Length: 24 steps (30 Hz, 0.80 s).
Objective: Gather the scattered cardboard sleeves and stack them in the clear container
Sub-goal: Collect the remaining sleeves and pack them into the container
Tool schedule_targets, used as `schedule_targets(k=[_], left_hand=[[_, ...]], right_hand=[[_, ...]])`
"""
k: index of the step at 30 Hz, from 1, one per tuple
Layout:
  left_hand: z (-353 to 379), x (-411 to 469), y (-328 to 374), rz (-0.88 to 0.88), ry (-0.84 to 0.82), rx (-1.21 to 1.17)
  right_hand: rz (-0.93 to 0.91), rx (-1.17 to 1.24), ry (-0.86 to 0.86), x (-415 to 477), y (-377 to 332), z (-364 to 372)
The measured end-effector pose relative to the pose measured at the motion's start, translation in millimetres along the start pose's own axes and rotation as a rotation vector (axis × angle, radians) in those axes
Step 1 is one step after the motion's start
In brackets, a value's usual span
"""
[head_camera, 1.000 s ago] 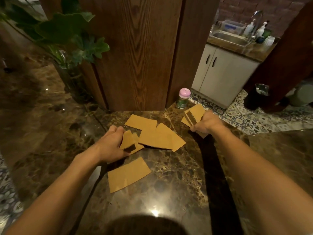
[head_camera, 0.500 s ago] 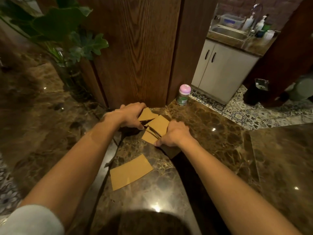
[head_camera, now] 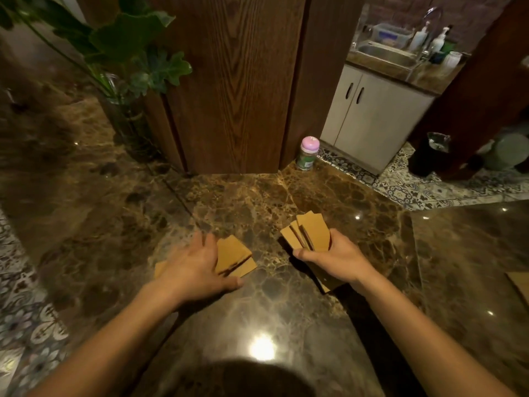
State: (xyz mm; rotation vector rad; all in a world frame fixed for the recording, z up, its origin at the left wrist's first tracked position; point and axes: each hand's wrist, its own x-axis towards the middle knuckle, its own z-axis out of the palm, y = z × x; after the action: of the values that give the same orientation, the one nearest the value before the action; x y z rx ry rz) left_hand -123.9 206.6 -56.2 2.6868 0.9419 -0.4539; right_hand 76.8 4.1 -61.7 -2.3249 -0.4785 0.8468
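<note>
Head view: the left hand [head_camera: 197, 267] lies flat with straight fingers, pressing overlapped cardboard sleeves [head_camera: 235, 256] onto the marble counter [head_camera: 257, 202]. Nearby, the right hand [head_camera: 339, 260] curls round a fanned bunch of sleeves [head_camera: 310, 232]; a lone sleeve [head_camera: 519, 283] lies far right

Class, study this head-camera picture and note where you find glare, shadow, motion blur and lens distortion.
Head view: dim, warm light; a bright glare spot on the marble counter, a dark rounded shadow just below it; the left hand is motion-blurred, the right hand sharper; the wooden pillar leans from wide-angle distortion.
</note>
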Motion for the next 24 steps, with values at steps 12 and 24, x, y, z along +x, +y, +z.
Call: schedule_targets(k=[12,24], left_hand=[[15,-32,40,-0.008,0.123,-0.291],[-26,-147,216,0.341,-0.445,-2.171]], right_hand=[[0.020,0.179,0.016,-78,3,3],[-0.207,0.132,0.463,-204,-14,-23]])
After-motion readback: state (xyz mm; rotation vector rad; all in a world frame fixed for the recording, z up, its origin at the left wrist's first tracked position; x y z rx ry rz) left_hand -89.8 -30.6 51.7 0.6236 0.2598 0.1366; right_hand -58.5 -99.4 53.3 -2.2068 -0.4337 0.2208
